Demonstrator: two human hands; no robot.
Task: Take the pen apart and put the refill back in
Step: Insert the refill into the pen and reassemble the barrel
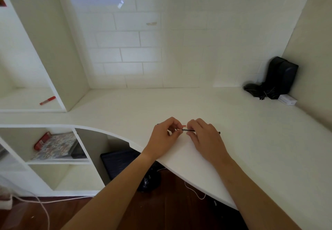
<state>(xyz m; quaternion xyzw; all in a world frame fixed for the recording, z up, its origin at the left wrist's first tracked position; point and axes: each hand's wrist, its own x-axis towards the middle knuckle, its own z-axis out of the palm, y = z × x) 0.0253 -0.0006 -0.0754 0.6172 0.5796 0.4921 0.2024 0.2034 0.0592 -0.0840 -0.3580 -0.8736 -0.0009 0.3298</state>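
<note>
Pen parts are held between both hands above the white desk point(206, 107), near its curved front edge. A thin dark rod point(188, 130), which may be the refill or the barrel, runs level between the two hands. Its left end meets the fingertips of the left hand point(164, 137). Its right part passes under the fingers of the right hand point(204, 136). A dark tip point(219, 132) shows just past the right hand on its far side. A small red piece point(184, 125) sits just behind the rod, between the hands; whether it touches the rod cannot be told.

Left hand: thumb and forefinger are pinched together on the left end of the rod, other fingers curled. Right hand: fingers are curled down and closed around the rod, palm facing the desk. Both forearms reach in from the lower edge of the view.

Surroundings:
- A red marker point(47, 100) lies on the shelf to the far left.
- A black speaker point(282, 76) stands in the far right corner of the desk, with a small white box point(287, 100) just beside it.
- A patterned book point(57, 145) and a red pack point(42, 140) lie in the open compartment below the desk.
- A white cable point(195, 192) hangs below the desk edge.
</note>
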